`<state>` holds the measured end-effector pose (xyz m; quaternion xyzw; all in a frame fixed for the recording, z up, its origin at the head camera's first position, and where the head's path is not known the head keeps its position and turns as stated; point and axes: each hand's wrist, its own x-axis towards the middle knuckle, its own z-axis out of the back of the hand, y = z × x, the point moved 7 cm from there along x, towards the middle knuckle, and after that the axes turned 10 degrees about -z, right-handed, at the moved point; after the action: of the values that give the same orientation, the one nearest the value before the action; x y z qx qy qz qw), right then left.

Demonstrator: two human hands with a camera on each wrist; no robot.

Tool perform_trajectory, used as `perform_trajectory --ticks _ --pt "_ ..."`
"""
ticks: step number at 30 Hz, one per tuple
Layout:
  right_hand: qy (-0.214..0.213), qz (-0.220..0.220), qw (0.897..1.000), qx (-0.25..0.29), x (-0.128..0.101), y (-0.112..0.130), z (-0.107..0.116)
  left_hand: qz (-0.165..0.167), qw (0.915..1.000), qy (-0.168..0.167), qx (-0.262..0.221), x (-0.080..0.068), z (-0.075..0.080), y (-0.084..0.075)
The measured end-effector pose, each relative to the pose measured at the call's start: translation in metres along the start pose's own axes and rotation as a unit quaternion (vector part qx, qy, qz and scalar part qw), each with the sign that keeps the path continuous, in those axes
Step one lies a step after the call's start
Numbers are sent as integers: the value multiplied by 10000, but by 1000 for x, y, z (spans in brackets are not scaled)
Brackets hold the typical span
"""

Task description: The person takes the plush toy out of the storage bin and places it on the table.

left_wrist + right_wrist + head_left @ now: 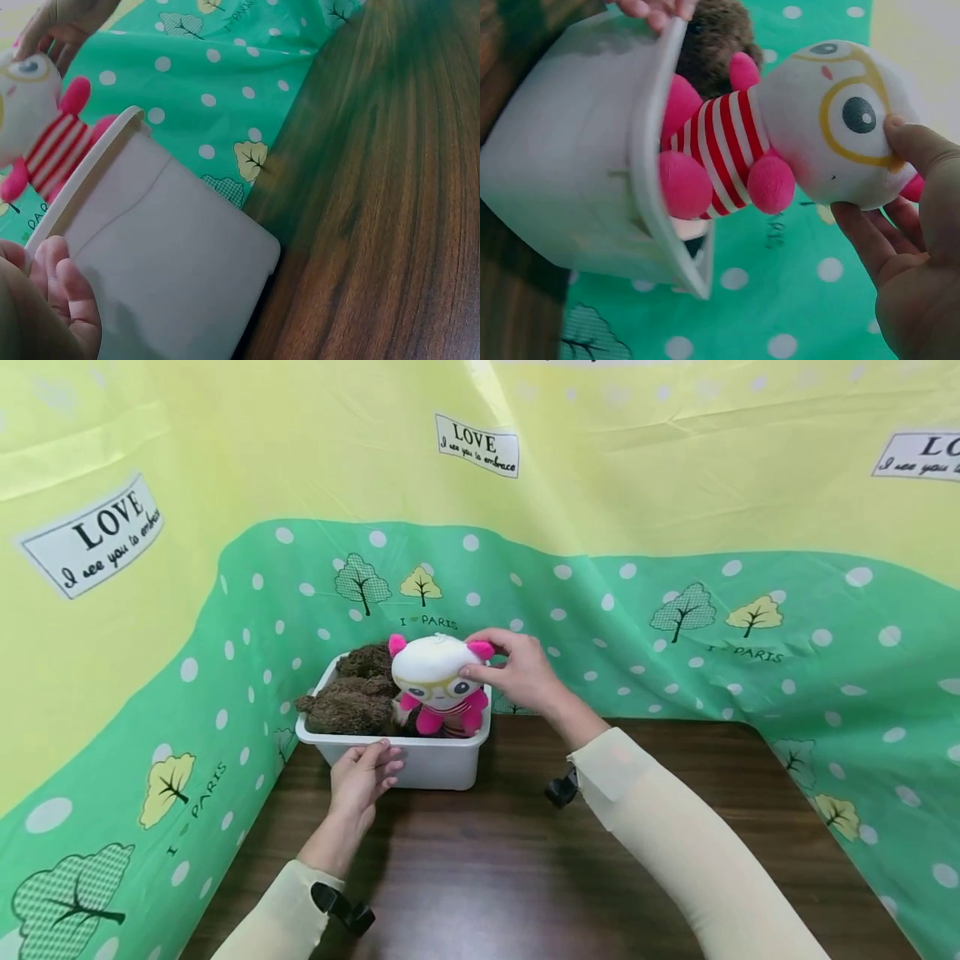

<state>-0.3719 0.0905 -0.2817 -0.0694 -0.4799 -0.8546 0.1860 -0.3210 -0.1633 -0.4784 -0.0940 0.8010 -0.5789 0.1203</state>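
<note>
While upright in bin: pink-and-white doll (438,685)
Right hand (517,670): fingers curled, gripping doll's head
Left hand (362,774): fingers pressed on white bin (438,760) front rim
Beside doll: 2 brown plush toys (352,693)

Doll (440,685) in bin (435,764), right of plush (352,697), on table (525,860).

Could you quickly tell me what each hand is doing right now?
Left hand: grips the white bin's front rim.
Right hand: holds the plush doll by its head.

Pink-white plush doll (440,687) upright in white bin (435,764)
</note>
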Motion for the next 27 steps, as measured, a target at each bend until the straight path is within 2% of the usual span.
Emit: perform_trajectory --ticks 6,10,15,22,27 --pt "-196 69 9997 113 -3 4 35 28 10000 -35 -78 1 2 2" --pt "-361 -33 9993 37 -2 -7 59 3 9999 58 -105 2 1 1" --pt "-610 -272 9977 -73 -3 -38 84 -15 9999 111 -65 2 1 -1" --pt "-796 -644 9934 517 -8 -86 106 -75 9998 119 -132 2 0 -2" --pt "-940 -981 9905 193 -13 -115 115 -62 9999 85 -117 2 1 -1"
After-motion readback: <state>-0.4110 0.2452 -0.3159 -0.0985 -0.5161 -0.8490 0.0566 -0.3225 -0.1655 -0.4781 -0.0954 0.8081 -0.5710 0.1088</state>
